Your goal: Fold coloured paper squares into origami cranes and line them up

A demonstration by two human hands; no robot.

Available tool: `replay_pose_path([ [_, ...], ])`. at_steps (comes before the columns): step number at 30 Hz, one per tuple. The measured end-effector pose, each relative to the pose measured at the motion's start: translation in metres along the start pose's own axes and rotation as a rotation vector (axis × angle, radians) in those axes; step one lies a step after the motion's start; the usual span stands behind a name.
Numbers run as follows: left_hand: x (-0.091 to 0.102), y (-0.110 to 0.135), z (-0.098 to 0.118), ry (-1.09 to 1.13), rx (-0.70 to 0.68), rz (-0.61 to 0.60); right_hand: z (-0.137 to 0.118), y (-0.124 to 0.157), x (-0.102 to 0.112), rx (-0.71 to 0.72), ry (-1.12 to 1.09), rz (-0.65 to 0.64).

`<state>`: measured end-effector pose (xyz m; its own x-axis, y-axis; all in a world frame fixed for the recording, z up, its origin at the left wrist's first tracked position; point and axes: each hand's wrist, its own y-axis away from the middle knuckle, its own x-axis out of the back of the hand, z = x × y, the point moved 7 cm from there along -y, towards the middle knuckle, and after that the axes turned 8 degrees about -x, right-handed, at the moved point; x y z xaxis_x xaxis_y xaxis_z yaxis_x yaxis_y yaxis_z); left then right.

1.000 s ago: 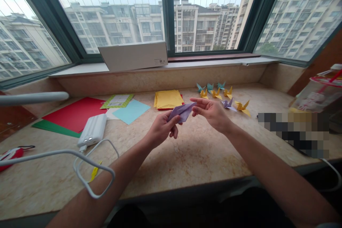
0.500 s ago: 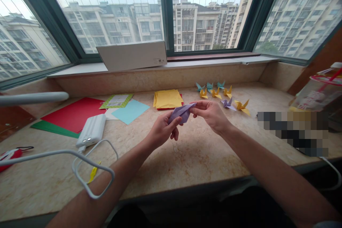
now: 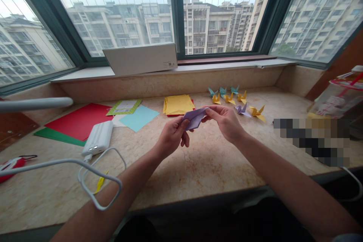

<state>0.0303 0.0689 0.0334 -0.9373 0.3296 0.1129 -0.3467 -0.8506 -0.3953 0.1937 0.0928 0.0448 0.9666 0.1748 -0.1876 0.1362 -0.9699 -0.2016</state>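
Observation:
A folded purple paper piece (image 3: 194, 117) is held above the stone counter (image 3: 198, 166) between both hands. My left hand (image 3: 171, 137) pinches its near left end with thumb and fingers closed. My right hand (image 3: 225, 120) pinches its far right tip, fingers curled round it. Just behind the right hand lie several finished paper cranes: a purple one (image 3: 241, 110), yellow ones (image 3: 228, 99) and teal ones (image 3: 222, 91).
A yellow paper stack (image 3: 178, 104), a light blue sheet (image 3: 138, 117), a red sheet (image 3: 81, 120) over green, and a printed leaflet (image 3: 124, 107) lie at the back left. A white power bank (image 3: 98, 137) with a looping white cable (image 3: 93, 181) sits left. A white box (image 3: 141, 58) rests on the sill.
My right hand closed from loosely spread fingers to a pinch on the paper's right tip and drew in slightly; the purple piece now shows a paler face, tilted flatter.

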Motion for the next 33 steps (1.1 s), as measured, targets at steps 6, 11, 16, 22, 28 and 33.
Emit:
replay_pose_path([
  [6,0.003,0.000,-0.002,-0.015,0.008,0.007,-0.001,-0.002,0.000,-0.032,0.026,-0.103],
  [11,0.001,0.001,-0.004,-0.029,-0.002,-0.047,-0.010,-0.001,0.002,0.009,0.307,-0.103],
  [16,-0.001,0.001,-0.003,-0.015,-0.003,-0.054,-0.012,-0.001,0.002,0.021,0.310,-0.090],
  [22,0.005,0.001,-0.002,-0.005,-0.030,0.006,-0.007,-0.003,0.005,0.005,0.264,-0.109],
  [28,0.005,0.005,-0.002,-0.152,-0.100,-0.045,-0.009,-0.001,0.001,0.036,0.428,-0.161],
  [33,0.005,0.005,-0.002,-0.178,-0.115,-0.042,-0.012,0.001,0.000,0.021,0.376,-0.121],
])
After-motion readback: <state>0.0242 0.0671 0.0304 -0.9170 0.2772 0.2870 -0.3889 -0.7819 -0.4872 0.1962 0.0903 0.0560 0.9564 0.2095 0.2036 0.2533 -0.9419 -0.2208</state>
